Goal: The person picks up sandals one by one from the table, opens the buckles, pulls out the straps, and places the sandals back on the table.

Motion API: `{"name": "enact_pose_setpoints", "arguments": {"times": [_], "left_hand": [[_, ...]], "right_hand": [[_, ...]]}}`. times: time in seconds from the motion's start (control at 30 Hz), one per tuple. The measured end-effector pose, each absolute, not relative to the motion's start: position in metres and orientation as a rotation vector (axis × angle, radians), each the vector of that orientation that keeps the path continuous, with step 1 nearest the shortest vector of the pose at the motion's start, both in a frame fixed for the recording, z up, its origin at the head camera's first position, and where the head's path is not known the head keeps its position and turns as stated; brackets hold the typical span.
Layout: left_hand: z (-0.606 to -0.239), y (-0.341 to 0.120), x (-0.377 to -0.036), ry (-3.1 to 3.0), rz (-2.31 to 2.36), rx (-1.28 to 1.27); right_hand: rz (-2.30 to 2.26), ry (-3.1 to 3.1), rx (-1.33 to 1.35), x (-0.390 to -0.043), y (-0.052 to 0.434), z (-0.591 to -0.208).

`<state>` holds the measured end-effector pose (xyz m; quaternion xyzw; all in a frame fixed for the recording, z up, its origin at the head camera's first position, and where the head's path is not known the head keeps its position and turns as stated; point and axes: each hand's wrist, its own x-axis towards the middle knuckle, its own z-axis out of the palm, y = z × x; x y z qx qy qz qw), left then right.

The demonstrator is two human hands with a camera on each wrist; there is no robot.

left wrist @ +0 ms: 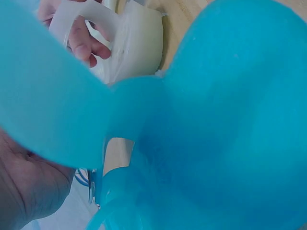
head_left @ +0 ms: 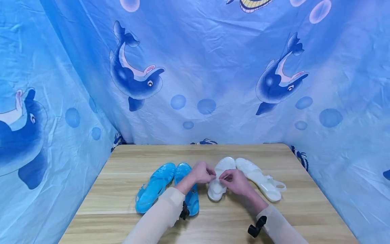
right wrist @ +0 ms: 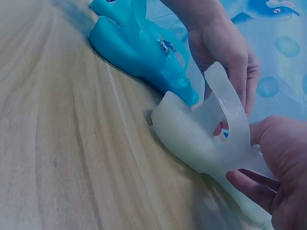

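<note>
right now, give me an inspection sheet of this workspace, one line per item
surface: wooden table, light grain, bare in front.
job's things: white jelly sandal being worked on, its strap lifted between both hands; its mate, second white sandal, lies to the right.
clutter: pair of blue jelly sandals side by side on the left.
hands: left hand and right hand both pinch the strap.
cables: nothing seen; only black wrist mounts on the sleeves.
surroundings: blue dolphin-print cloth hung behind and at both sides.
</note>
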<state>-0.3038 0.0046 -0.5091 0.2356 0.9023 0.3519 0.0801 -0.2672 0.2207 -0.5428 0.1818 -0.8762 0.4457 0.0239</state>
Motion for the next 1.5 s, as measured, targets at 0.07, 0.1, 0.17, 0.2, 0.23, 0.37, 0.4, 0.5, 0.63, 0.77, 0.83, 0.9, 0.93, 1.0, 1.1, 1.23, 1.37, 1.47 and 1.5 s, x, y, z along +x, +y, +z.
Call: {"name": "enact_pose_setpoints", "arguments": {"times": [0.07, 0.1, 0.17, 0.2, 0.23, 0.37, 0.4, 0.5, 0.63, 0.77, 0.83, 0.9, 0.93, 1.0, 1.1, 1.23, 1.37, 1.47, 1.5], "left_hand": [[-0.508, 0.004, -0.305, 2.683, 1.058, 0.702], [-0.508, 0.005, -0.305, 2.68, 1.06, 0.703], [-0.508, 0.006, -0.305, 2.672, 1.061, 0.707], [-0.507, 0.006, -0.304, 2.666, 1.066, 0.702], [-0.507, 0.006, -0.303, 2.662, 1.069, 0.703], [-0.506, 0.006, -0.303, 2.666, 1.064, 0.709], [-0.506, 0.006, -0.303, 2.666, 1.061, 0.717], [-0.505, 0.005, -0.303, 2.662, 1.054, 0.741], [-0.504, 0.003, -0.303, 2.661, 1.053, 0.754], [-0.505, 0.003, -0.302, 2.663, 1.064, 0.734], [-0.506, 0.003, -0.301, 2.668, 1.068, 0.724], [-0.507, 0.003, -0.3, 2.671, 1.067, 0.718], [-0.508, 0.003, -0.301, 2.675, 1.066, 0.72], [-0.509, 0.003, -0.3, 2.676, 1.061, 0.71], [-0.509, 0.003, -0.301, 2.669, 1.063, 0.687], [-0.508, 0.001, -0.3, 2.662, 1.083, 0.685], [-0.509, 0.0, -0.3, 2.668, 1.092, 0.715], [-0.51, 0.0, -0.3, 2.665, 1.089, 0.707], [-0.509, 0.0, -0.3, 2.66, 1.096, 0.701]], "right_hand": [[1.365, -2.708, 0.556, -0.269, 0.219, -0.54], [1.354, -2.708, 0.547, -0.27, 0.218, -0.539], [1.325, -2.708, 0.534, -0.271, 0.218, -0.537], [1.307, -2.709, 0.535, -0.271, 0.218, -0.537], [1.281, -2.714, 0.538, -0.272, 0.218, -0.537], [1.256, -2.722, 0.571, -0.273, 0.219, -0.536], [1.255, -2.725, 0.58, -0.273, 0.219, -0.536], [1.25, -2.738, 0.591, -0.273, 0.22, -0.536], [1.257, -2.751, 0.6, -0.274, 0.221, -0.535], [1.269, -2.748, 0.617, -0.274, 0.223, -0.536], [1.27, -2.736, 0.621, -0.273, 0.223, -0.539], [1.277, -2.721, 0.621, -0.271, 0.224, -0.542], [1.284, -2.709, 0.619, -0.27, 0.224, -0.543], [1.303, -2.678, 0.619, -0.269, 0.225, -0.545], [1.328, -2.643, 0.619, -0.269, 0.225, -0.547], [1.338, -2.646, 0.609, -0.269, 0.226, -0.547], [1.35, -2.659, 0.607, -0.268, 0.227, -0.547], [1.348, -2.657, 0.618, -0.267, 0.224, -0.546], [1.344, -2.658, 0.613, -0.268, 0.223, -0.546]]}}
